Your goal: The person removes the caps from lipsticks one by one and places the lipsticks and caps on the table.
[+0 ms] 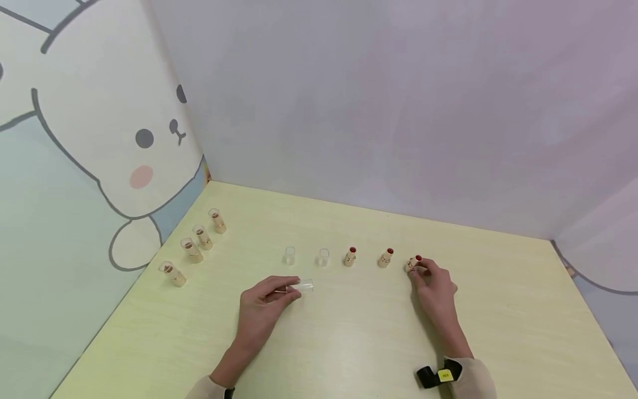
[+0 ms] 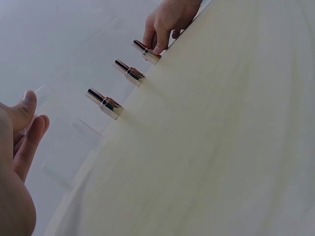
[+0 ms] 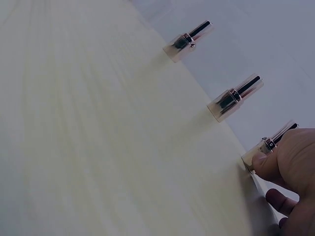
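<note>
Between thumb and fingers, my left hand (image 1: 259,310) pinches a clear lipstick cap (image 1: 306,285), lying sideways above the table. Two more clear caps, a left one (image 1: 290,255) and a right one (image 1: 323,257), stand upright just beyond that hand. Over to the right, my right hand (image 1: 437,291) pinches a gold lipstick tube (image 3: 253,151) that has no cap on and appears to stand on the table. Two similar uncapped tubes, one near (image 1: 385,258) and one farther left (image 1: 350,257), stand upright in line with it. Their tops look dark red in the head view.
Several gold lipsticks with clear caps on, among them a front one (image 1: 173,275) and a back one (image 1: 217,221), stand in a row along the left side of the pale wooden table (image 1: 349,343). A pale curtain-like backdrop (image 1: 369,111) rises behind the far edge.
</note>
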Tool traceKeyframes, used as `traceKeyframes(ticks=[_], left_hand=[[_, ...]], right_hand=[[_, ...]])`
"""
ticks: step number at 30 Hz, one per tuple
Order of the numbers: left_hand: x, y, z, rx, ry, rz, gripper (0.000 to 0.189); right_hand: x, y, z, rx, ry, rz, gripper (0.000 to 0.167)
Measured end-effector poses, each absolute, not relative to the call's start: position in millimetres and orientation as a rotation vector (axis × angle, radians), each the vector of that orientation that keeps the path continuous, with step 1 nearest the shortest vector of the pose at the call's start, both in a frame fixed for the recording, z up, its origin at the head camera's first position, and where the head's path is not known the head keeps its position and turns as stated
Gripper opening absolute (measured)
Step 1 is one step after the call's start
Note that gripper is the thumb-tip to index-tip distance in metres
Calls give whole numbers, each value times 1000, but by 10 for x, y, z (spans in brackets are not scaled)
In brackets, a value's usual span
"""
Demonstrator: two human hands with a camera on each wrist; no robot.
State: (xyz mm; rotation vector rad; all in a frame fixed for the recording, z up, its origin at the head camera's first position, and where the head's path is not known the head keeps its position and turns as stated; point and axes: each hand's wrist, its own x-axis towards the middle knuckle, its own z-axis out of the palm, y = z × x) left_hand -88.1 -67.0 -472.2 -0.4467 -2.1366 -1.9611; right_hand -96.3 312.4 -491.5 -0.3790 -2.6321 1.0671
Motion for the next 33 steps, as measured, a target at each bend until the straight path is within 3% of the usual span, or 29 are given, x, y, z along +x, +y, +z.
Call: traceKeyframes(ticks=[17,22,25,33], left_hand=[[-933,-747,-4679,-375,-2125,-1892,30],[-944,-790,-4668,-345,-2157,-1857,30],[-941,-806,-4656,-370,-2156,-1855,30],[-887,-728,-4601,-445,-2118,-1915,28]], right_hand=[[-919,3114,-4903,-384,-2636,1107,36],[-866,3045,-4918,-420,-2330,1107,52],[-855,2932,-4883,-281,-2005,1033,55],[-812,2053,-4622,514,-1840,817,26]])
